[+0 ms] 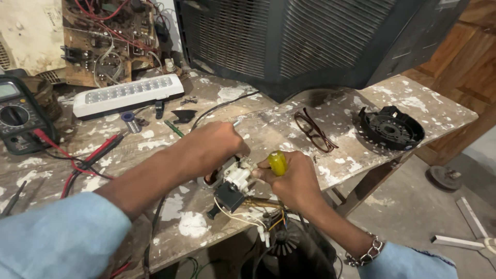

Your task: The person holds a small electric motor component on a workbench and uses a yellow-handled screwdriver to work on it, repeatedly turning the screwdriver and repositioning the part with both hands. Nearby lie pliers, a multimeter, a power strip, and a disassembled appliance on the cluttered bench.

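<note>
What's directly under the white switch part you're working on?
Below the white switch part sits a black block with yellow and white wires trailing down. The hands, left and right, cover its sides.

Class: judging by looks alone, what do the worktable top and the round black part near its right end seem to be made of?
Worktable top: seemingly bare wood, its whitish coating worn into flaky patches. Round black part: probably moulded plastic, matt, with ribbed detail.

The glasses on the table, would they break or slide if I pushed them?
The glasses look thin-framed, so probably light and easy to bend or crack. They lie with arms unfolded on the rough, paint-flecked table, so they would likely scrape along rather than roll.
</note>
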`<state>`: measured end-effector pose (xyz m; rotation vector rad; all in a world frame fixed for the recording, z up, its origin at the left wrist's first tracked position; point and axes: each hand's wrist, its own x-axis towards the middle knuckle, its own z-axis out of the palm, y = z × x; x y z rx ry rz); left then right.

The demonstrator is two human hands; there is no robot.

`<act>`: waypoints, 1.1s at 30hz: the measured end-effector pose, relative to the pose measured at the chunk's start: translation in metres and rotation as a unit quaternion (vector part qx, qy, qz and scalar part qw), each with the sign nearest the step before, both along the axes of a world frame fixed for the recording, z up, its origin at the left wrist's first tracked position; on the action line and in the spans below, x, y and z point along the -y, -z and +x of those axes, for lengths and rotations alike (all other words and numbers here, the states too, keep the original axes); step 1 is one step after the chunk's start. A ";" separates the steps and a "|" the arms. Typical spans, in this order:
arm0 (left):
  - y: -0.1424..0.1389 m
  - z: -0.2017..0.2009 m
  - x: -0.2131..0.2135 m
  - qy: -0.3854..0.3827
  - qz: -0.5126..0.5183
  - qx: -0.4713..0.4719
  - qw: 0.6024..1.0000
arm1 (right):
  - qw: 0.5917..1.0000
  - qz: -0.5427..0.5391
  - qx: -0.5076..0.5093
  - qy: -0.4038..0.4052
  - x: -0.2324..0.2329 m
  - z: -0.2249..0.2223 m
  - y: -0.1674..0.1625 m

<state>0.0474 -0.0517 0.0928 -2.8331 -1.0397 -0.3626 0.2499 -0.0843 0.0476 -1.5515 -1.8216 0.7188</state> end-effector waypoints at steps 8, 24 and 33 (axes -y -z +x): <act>0.014 -0.001 0.001 -0.005 0.076 -0.032 0.997 | 0.999 0.032 -0.023 -0.009 -0.001 0.000 0.004; -0.014 0.001 0.004 -0.004 0.004 -0.054 0.998 | 0.998 0.003 -0.046 -0.042 -0.011 0.004 0.004; 0.001 -0.016 0.007 -0.062 -0.089 0.072 0.992 | 0.996 -0.064 0.018 -0.060 -0.013 0.010 -0.005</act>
